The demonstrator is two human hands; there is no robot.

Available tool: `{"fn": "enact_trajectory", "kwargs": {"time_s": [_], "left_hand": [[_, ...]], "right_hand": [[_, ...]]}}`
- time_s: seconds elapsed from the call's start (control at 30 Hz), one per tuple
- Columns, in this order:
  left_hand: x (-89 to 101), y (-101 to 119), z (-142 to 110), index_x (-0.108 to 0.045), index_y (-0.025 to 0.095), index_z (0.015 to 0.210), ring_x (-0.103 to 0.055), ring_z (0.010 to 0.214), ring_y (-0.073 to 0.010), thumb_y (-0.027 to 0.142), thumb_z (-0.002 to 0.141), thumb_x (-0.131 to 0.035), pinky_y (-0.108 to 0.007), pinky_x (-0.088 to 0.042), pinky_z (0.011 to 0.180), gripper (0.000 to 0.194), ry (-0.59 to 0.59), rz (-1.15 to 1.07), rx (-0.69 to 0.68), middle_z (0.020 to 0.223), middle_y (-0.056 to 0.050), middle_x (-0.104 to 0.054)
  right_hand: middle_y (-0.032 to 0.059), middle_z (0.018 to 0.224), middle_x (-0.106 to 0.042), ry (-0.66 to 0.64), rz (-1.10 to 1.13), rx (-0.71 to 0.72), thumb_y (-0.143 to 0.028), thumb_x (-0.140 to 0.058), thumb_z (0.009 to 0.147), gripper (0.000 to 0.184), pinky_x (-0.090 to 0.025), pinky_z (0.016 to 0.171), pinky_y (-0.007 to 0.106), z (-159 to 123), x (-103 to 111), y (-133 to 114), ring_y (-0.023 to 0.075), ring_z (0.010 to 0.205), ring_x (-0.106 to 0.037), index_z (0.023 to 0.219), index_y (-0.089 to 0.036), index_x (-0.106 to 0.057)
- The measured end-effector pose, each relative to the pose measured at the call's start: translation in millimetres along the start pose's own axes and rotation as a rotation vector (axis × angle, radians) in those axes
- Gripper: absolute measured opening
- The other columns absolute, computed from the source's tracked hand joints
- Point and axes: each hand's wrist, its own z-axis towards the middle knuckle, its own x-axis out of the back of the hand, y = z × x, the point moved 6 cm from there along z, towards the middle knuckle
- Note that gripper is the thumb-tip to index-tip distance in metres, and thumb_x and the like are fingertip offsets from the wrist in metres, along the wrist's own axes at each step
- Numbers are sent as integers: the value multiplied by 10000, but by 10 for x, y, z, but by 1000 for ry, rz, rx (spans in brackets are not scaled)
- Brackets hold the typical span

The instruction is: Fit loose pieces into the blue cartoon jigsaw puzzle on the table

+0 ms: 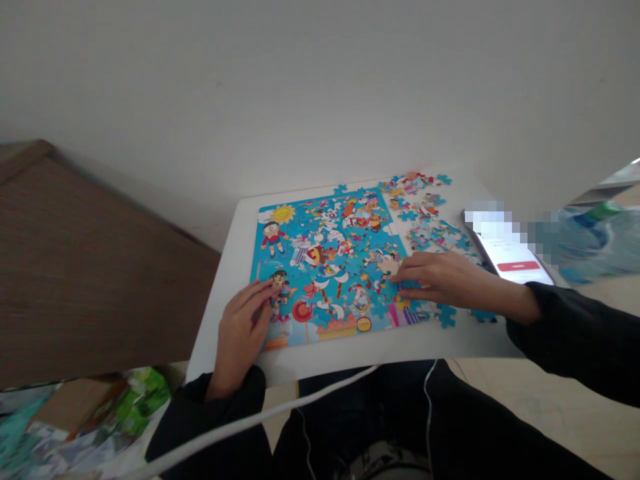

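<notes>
A colourful blue jigsaw puzzle (325, 267) with cartoon figures lies on a small white table. My left hand (243, 327) rests on its left edge, fingers stretched out flat over a figure in pink and holding nothing. Over the puzzle's right side, my right hand (440, 277) has thumb and fingers drawn in around a puzzle piece, which is mostly hidden by the fingers. A pale beige patch shows just beyond those fingertips; I cannot tell whether it is bare board or a piece's back. Loose puzzle pieces (427, 207) are scattered to the right of the puzzle.
A phone (520, 257) with a lit screen lies at the table's (225, 247) right side. A white cable (280, 413) crosses my lap. On the left stands a brown wooden panel (100, 267), with bags and a box below. A grey wall rises behind.
</notes>
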Motion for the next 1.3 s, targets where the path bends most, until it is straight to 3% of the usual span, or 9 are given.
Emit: {"fn": "enact_trajectory", "kwargs": {"time_s": [0.13,0.4,0.53,0.7,0.93,1.03,1.1,1.2,1.3], "left_hand": [[55,-11,0,-709,184,961,-610,1065,-223,251,886,-452,-394,-457,986,277,55,27,50,1071,-73,-695],[151,-45,-47,-703,204,831,-634,946,-202,219,837,-452,-356,-476,917,251,194,57,168,933,-40,-708],[203,2,-89,-684,190,810,-633,921,-205,195,830,-450,-351,-476,889,234,202,113,143,905,-51,-705],[246,25,-221,-686,201,855,-628,936,-211,182,843,-443,-364,-471,889,244,122,171,114,930,-54,-705],[373,2,-407,-690,167,917,-636,936,-232,160,865,-460,-400,-473,882,236,141,176,82,958,-79,-708],[418,12,-393,-688,164,928,-638,936,-224,148,864,-470,-388,-475,880,228,153,140,76,950,-74,-709],[433,23,-348,-687,169,933,-638,936,-216,152,863,-472,-378,-478,878,226,159,115,93,951,-67,-708],[427,23,-258,-682,183,947,-638,936,-198,157,861,-469,-355,-487,879,231,170,61,140,964,-53,-705],[363,-9,-188,-677,187,968,-638,935,-193,166,857,-494,-342,-496,878,216,159,24,172,971,-48,-702]], "right_hand": [[80,1090,-663,-3,-40,-72,-409,-571,865,316,-493,612,294,67,-4,-2,222,913,-646,1113,-238,-667],[74,1034,-668,-37,-34,-101,-372,-599,831,253,-491,576,318,178,-34,0,236,850,-656,1023,-239,-694],[66,1044,-667,-71,-35,-113,-365,-576,835,247,-494,553,319,190,-47,9,240,852,-661,1024,-258,-694],[63,1018,-669,-65,-5,-96,-402,-554,824,231,-492,537,327,218,-64,35,253,851,-663,958,-275,-692],[16,637,-654,-115,323,-211,-464,-598,763,205,-487,523,328,403,85,158,200,580,-630,753,-271,-665],[13,654,-672,-58,620,-227,-481,-625,742,239,-500,537,298,681,185,-42,174,591,-637,757,-244,-652],[18,685,-684,-57,834,-218,-440,-643,731,223,-507,527,278,940,130,-269,163,602,-644,773,-222,-628],[26,710,-689,-87,1022,-240,-369,-637,750,180,-486,467,249,1349,-112,-600,144,574,-636,806,-200,-612],[33,726,-692,-51,1032,-210,-330,-653,759,163,-472,465,235,1664,-327,-829,124,551,-622,808,-178,-618]]}}
